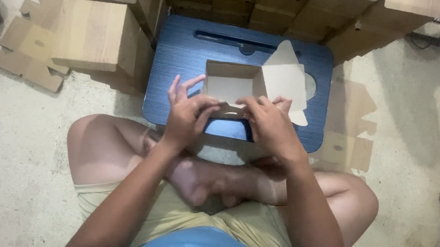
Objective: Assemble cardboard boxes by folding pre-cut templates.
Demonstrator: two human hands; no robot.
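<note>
Matte cardboard box (232,84) — hands (189,116) (269,121)

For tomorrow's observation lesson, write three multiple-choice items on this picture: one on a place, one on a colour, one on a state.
1. Where does the cardboard box sit?
A. on the lap desk
B. on the bare floor
C. on the phone

2. What colour is the lap desk?
A. red
B. dark blue
C. white

3. How is the box's lid flap?
A. taped shut
C. torn off
B. open, lying to the side

Key: 1 A, it rests on the desk under the left hand and right hand. 2 B, the grained top is dark blue. 3 B, the inside shows.
</note>
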